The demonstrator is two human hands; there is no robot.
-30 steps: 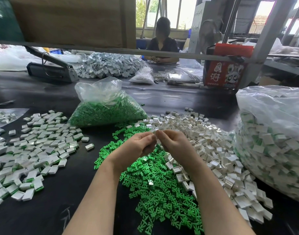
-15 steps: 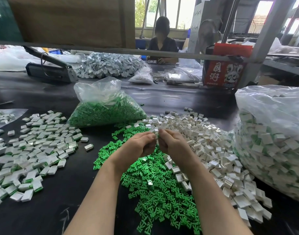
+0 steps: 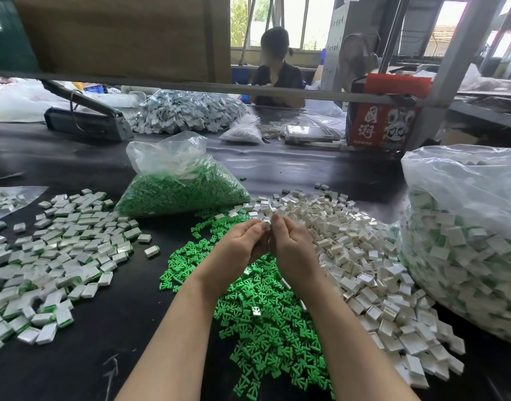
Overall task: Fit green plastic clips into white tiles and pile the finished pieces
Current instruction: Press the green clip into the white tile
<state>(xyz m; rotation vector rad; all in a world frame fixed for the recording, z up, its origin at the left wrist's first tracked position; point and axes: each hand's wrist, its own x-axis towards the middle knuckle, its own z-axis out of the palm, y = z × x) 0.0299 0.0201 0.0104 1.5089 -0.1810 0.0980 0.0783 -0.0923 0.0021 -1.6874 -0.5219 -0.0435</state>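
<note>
Both hands stay raised together over the near edge of the piles, much as they were a second ago. The left hand [image 3: 242,241] and right hand [image 3: 291,244] have closed the small gap between their fingertips, which now meet around a small white tile [image 3: 268,222]; each hand pinches it with curled fingers. Whether a clip is already seated in it cannot be told, since the fingers hide most of the piece. The hands have edged slightly up and away from the body. Below the wrists lie the loose green clips [image 3: 263,322], with the bare tiles [image 3: 364,256] heaped to the right. The finished pile [image 3: 60,256] on the left looks unchanged, as does the bag of clips [image 3: 182,186] behind.
</note>
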